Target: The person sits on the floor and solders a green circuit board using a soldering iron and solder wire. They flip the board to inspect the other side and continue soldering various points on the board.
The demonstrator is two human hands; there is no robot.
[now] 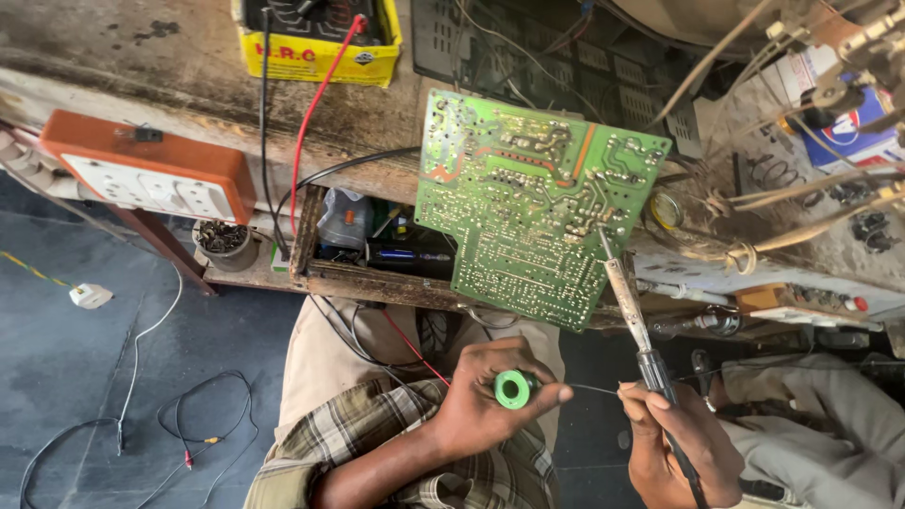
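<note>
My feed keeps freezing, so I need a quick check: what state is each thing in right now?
Green printed circuit board: propped on edge, solder side toward the camera.
Soldering iron with dark handle: tip touching the board.
Green solder spool: gripped, thin wire drawn out toward the other hand.
Left hand: closed on the spool.
Right hand: closed on the iron handle.
Wooden drawer: open, holding parts.

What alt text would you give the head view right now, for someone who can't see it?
The right hand holds a soldering iron with its tip on the solder side of a green circuit board propped over a cluttered workbench. The left hand holds a green spool of solder wire, its strand running toward the right hand.
</note>
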